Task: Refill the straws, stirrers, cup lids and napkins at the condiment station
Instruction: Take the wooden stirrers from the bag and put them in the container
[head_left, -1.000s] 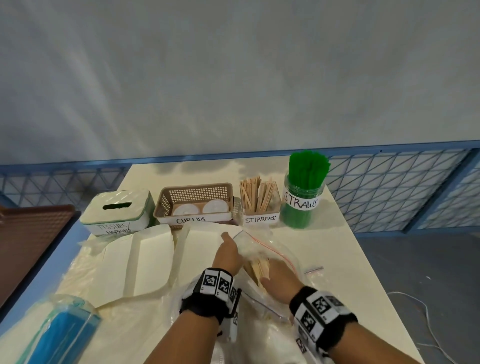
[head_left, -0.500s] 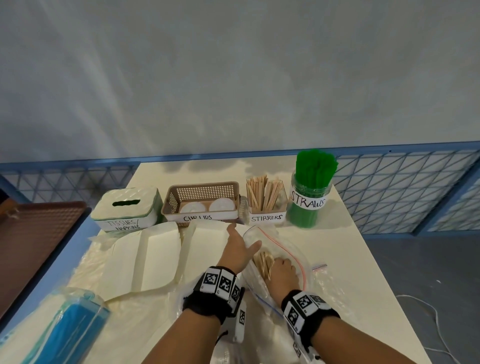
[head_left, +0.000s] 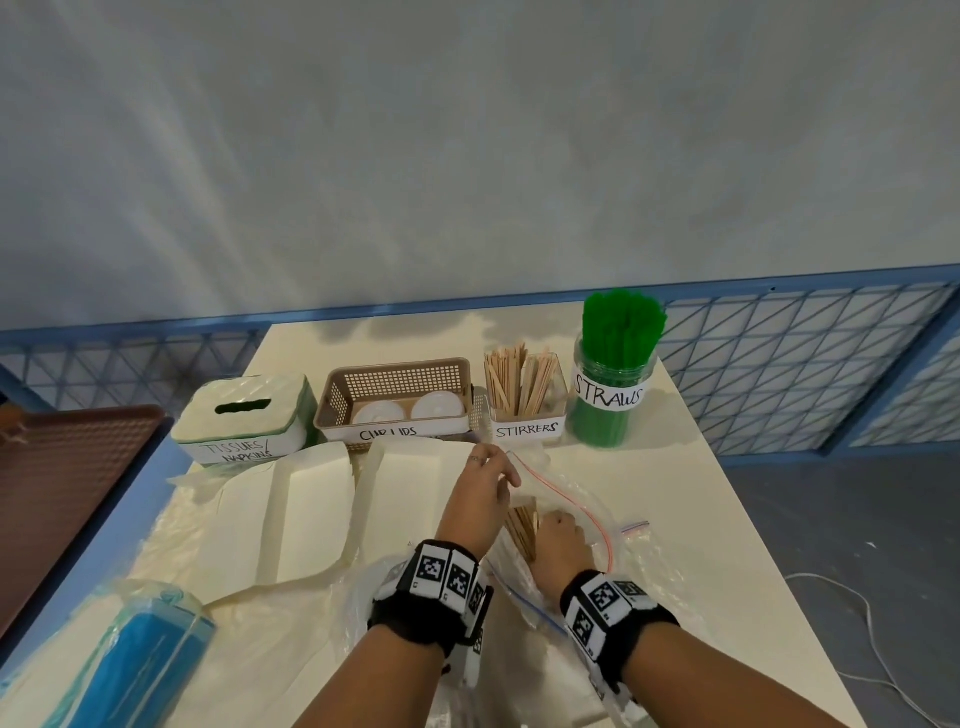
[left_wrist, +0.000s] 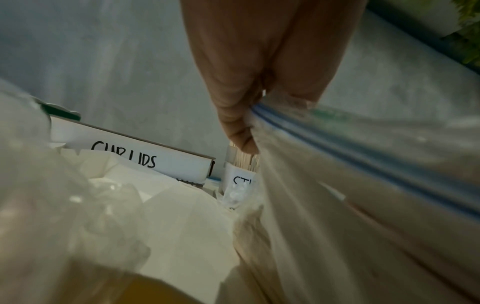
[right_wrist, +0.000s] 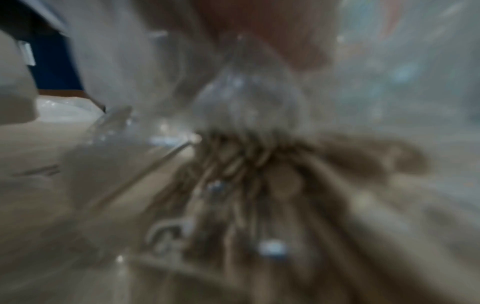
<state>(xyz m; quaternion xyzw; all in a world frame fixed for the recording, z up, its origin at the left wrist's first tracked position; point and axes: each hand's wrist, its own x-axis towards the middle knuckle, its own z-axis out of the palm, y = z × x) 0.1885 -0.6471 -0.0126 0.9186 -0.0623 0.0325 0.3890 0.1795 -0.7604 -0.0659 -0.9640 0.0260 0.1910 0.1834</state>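
Note:
A clear zip bag (head_left: 582, 499) lies on the table in front of the STIRRERS box (head_left: 525, 400). My left hand (head_left: 480, 491) pinches the bag's rim (left_wrist: 280, 117) and holds its mouth up. My right hand (head_left: 558, 540) is inside the bag, curled round a bundle of wooden stirrers (head_left: 522, 525); the right wrist view shows the stirrers (right_wrist: 249, 168) blurred behind plastic. The STRAWS jar (head_left: 613, 379) with green straws, the CUP LIDS basket (head_left: 397, 400) with two white lids and the TISSUES/NAPKINS box (head_left: 244, 421) stand in a row behind.
Opened cream cardboard packaging (head_left: 306, 514) and crumpled plastic wrap cover the table's left half. A blue pack in plastic (head_left: 130, 670) lies at the near left. A brown tray (head_left: 57, 483) sits beyond the left edge. The table's right edge (head_left: 753, 525) drops to the floor.
My left hand has shifted up along the bag's rim and now pinches it. My right hand has slid deeper into the bag onto the stirrers.

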